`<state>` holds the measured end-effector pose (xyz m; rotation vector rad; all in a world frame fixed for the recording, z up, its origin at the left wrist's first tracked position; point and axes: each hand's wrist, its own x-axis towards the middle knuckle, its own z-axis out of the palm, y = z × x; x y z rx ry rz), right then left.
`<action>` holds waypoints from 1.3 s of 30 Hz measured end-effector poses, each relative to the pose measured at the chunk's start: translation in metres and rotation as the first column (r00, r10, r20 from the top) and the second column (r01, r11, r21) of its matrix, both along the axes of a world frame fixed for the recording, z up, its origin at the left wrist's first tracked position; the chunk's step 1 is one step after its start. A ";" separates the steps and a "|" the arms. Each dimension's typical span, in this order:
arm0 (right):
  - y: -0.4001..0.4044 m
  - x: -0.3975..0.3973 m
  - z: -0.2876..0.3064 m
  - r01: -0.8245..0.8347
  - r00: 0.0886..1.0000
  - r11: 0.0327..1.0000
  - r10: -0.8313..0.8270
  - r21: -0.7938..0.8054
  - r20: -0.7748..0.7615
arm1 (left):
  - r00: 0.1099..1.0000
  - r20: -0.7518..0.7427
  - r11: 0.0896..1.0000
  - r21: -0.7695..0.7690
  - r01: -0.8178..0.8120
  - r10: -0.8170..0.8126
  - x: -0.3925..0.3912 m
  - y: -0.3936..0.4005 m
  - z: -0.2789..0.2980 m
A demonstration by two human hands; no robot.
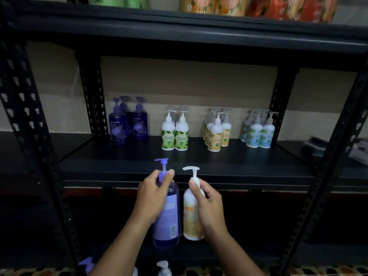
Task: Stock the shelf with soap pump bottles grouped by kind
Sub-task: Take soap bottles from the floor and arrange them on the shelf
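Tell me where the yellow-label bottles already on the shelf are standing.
In the head view, the yellow-label bottles stand right of centre at the back of the shelf, between the green-label bottles and the blue-label bottles.

Four bottle groups (pixel 217 130) along the shelf (pixel 139 156) (rear).

Not much can be read here. The dark purple bottles (pixel 128 124) at the back left of the shelf (pixel 219 156) each carry a pale word across the front, but it is too blurry to spell out. The white bottles with green labels (pixel 175 134) have small lines of print, also too fuzzy. The purple bottle (pixel 167 216) held in front shows a barcode, with no numbers clear.
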<state>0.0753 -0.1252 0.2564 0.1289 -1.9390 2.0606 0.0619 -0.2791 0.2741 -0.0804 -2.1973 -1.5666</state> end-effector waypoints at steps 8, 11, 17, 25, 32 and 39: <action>0.003 -0.016 -0.007 0.061 0.995 0.983 -0.074 0.175 0.073 | 0.967 0.238 0.993 -0.047 0.110 -0.095 -0.009 -0.005 -0.003; 0.010 -0.022 -0.011 0.034 0.990 0.973 -0.063 0.226 0.125 | 0.954 0.285 0.994 -0.038 0.106 -0.091 -0.018 -0.010 -0.014; 0.017 -0.031 -0.020 -0.016 0.981 0.946 -0.048 0.323 0.189 | 0.977 0.207 0.998 -0.044 -0.043 0.051 -0.014 -0.015 -0.008; 0.024 -0.025 -0.017 0.052 0.993 0.979 -0.072 0.195 0.095 | 0.988 0.100 0.993 -0.009 0.117 -0.115 0.003 -0.023 -0.002; 0.027 -0.019 -0.007 -0.039 0.998 0.998 0.036 0.057 0.058 | 0.976 0.103 0.975 0.138 0.176 -0.191 0.006 -0.030 0.000; 0.022 -0.018 -0.007 -0.116 0.992 0.993 0.114 0.038 0.054 | 0.966 0.115 0.968 0.133 0.214 -0.230 0.007 -0.032 -0.003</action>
